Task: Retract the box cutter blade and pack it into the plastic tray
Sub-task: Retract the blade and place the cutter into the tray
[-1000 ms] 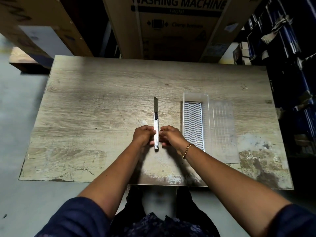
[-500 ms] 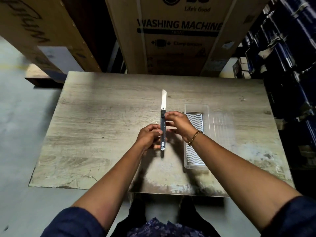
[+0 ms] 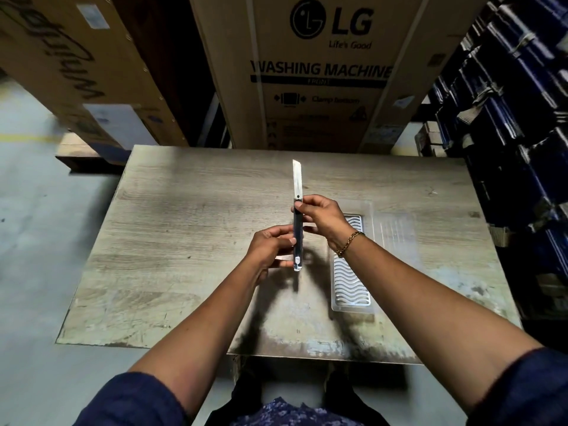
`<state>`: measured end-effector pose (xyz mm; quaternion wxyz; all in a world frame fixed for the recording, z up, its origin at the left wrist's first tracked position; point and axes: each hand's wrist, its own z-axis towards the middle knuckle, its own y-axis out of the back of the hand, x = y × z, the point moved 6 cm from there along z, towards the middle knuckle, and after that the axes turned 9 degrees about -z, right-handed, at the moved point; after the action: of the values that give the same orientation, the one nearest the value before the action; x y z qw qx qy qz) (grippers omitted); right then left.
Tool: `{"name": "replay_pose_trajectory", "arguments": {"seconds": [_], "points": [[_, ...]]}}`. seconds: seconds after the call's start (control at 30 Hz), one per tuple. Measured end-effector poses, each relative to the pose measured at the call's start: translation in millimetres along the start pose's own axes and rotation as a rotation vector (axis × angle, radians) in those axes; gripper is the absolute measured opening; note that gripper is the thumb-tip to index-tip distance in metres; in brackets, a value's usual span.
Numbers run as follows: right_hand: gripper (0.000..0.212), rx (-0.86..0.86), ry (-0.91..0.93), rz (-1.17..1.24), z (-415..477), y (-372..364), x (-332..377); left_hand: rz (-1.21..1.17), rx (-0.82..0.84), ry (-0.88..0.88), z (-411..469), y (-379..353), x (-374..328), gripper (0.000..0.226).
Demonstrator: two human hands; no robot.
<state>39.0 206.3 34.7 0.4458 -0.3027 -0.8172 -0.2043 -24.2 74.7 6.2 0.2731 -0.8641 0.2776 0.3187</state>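
Both of my hands hold the slim metal box cutter (image 3: 297,238) upright above the middle of the wooden table (image 3: 184,241). Its blade (image 3: 297,178) sticks out long from the top end, pointing away from me. My left hand (image 3: 272,249) grips the lower handle near the butt. My right hand (image 3: 319,215) pinches the upper handle at the slider, just below the blade. The clear plastic tray (image 3: 350,287), with a wavy ribbed insert, lies on the table to the right of my hands, partly hidden by my right wrist.
A clear ribbed lid (image 3: 396,232) lies right of the tray. A large LG washing machine carton (image 3: 319,72) stands behind the table. More cartons (image 3: 76,72) are at the back left. Dark blue stacked goods (image 3: 522,133) line the right side. Grey floor lies to the left.
The cutter was lifted off the table and held up. My right hand slid from the handle's lower end up to the slider. The blade is still out. The camera tilted upward.
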Motion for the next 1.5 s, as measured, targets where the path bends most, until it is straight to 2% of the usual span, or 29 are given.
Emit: {"name": "replay_pose_trajectory", "arguments": {"seconds": [1.5], "points": [[0.031,0.023,0.025,-0.003,-42.0,1.4,-39.0,-0.064,0.032,-0.01,-5.3,-7.4,-5.2,0.031]]}}
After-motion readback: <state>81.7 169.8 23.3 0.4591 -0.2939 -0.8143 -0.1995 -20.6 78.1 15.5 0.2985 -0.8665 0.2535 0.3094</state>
